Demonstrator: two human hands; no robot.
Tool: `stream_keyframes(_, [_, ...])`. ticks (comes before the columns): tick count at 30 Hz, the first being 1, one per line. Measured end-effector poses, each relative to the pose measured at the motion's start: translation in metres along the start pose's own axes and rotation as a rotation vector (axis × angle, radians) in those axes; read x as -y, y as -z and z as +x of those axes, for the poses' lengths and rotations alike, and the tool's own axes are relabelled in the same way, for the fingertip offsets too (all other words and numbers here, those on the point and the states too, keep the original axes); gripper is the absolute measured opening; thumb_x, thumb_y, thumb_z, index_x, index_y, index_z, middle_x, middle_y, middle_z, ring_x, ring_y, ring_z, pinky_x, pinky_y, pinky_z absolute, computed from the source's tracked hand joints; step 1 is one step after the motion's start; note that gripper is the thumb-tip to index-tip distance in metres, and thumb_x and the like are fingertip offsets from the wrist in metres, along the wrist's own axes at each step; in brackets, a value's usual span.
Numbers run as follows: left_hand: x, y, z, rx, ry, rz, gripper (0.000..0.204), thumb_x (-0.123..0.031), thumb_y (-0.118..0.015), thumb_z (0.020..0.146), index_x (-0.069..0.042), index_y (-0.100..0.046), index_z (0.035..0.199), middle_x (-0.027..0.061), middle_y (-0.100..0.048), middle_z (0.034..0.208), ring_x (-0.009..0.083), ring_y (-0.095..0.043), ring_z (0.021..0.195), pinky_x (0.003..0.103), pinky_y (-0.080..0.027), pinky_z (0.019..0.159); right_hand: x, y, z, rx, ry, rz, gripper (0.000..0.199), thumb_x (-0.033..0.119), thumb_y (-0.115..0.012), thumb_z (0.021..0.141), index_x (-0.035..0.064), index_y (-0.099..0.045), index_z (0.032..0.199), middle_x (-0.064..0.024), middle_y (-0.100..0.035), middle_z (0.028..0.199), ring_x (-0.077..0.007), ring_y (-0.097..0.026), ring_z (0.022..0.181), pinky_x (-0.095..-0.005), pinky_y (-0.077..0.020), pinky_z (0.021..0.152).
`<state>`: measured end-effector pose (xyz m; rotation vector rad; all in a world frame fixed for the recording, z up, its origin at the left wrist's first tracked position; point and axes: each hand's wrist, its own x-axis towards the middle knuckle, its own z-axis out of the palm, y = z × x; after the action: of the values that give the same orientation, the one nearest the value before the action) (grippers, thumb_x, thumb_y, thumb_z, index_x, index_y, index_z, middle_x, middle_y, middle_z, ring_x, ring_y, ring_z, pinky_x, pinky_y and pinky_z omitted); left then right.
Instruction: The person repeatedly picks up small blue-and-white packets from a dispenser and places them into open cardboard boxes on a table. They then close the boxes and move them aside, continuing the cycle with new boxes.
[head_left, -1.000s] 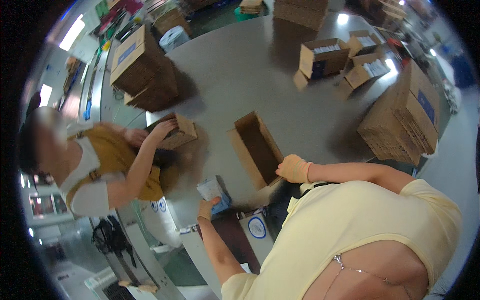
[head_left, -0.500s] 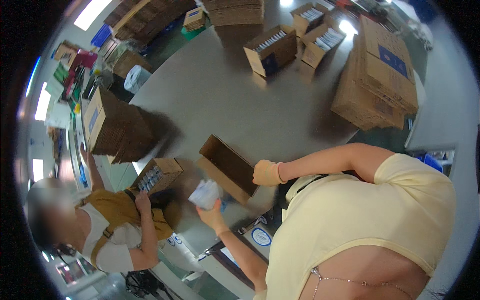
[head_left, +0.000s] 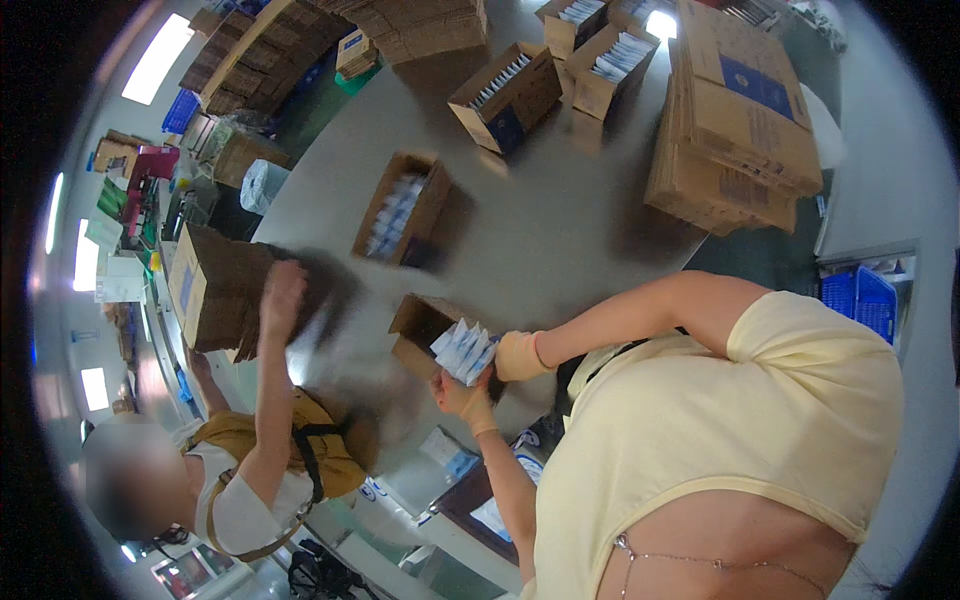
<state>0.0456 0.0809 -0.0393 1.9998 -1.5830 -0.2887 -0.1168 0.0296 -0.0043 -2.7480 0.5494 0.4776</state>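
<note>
In my left hand [head_left: 463,397] is a bunch of white and blue sachets [head_left: 465,350], its fingers closed round the lower end. The bunch is over an open brown cardboard box [head_left: 412,325], and hides part of its inside. My right hand [head_left: 520,356], in a pale orange glove, is closed at the right end of this box, beside the sachets. Its fingertips are mostly hidden. Farther off, a second open box [head_left: 428,205] holds rows of similar sachets.
Several sachet-filled boxes [head_left: 508,95] stand at the table's far side. Flattened cartons [head_left: 740,130] are piled at the right. On the left, a co-worker's hand [head_left: 285,290] is at another carton stack [head_left: 215,290]. A loose packet [head_left: 447,450] lies near the table edge.
My left hand has brought the sachets right and up, over the box. The co-worker's filled box now stands farther in on the table, and that person's hand has moved to the carton stack.
</note>
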Motion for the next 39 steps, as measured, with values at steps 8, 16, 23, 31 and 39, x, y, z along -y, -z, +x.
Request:
stream_keyframes(8, [0.0,-0.014,-0.009,-0.05,-0.23,0.21,0.037,-0.032,-0.074,0.069,-0.015,-0.061,0.1,0.0021,-0.06,0.101,0.0236,-0.051,0.102,0.041,-0.034,0.094,0.002,0.004,-0.009,0.015,0.059,-0.014,0.015,0.015,-0.063,0.078,0.013,-0.072,0.09,-0.0045,-0.071,0.091,-0.0259,-0.067,0.085,-0.0404,-0.0515,0.061])
stream_keyframes(16, [0.017,0.028,0.007,0.431,-0.303,0.335,0.057,-0.014,-0.067,0.072,-0.005,-0.051,0.126,0.0152,-0.055,0.121,0.0293,-0.046,0.117,0.043,-0.031,0.103,0.0,0.001,-0.005,-0.015,0.087,-0.026,0.016,0.015,-0.063,0.08,0.0133,-0.073,0.092,-0.0058,-0.07,0.096,-0.0264,-0.067,0.084,-0.04,-0.0516,0.063])
stream_keyframes(23, [-0.041,0.061,0.071,0.339,0.045,-0.013,0.047,-0.009,-0.057,0.084,-0.002,-0.051,0.129,0.0206,-0.057,0.124,0.0364,-0.054,0.114,0.041,-0.044,0.096,0.008,-0.015,-0.013,-0.069,0.024,-0.023,0.01,0.013,-0.067,0.076,0.014,-0.073,0.083,-0.0036,-0.071,0.088,-0.0245,-0.068,0.078,-0.0387,-0.0507,0.055])
stream_keyframes(31, [-0.045,-0.02,0.089,0.593,0.174,0.432,0.023,-0.017,-0.055,0.087,-0.004,-0.067,0.101,0.0217,-0.065,0.102,0.0387,-0.061,0.098,0.044,-0.051,0.082,0.025,-0.01,-0.01,-0.021,-0.003,-0.026,0.01,0.015,-0.066,0.076,0.0144,-0.073,0.083,-0.0045,-0.071,0.085,-0.0233,-0.068,0.078,-0.0384,-0.0504,0.055])
stream_keyframes(39, [-0.036,-0.001,0.038,0.641,-0.205,0.362,0.015,-0.01,-0.048,0.088,-0.002,-0.056,0.098,0.0231,-0.063,0.096,0.041,-0.06,0.095,0.048,-0.049,0.081,0.013,-0.017,-0.015,0.047,-0.054,0.042,0.015,0.015,-0.062,0.077,0.011,-0.07,0.089,-0.0092,-0.07,0.089,-0.0281,-0.069,0.081,-0.0412,-0.0538,0.063])
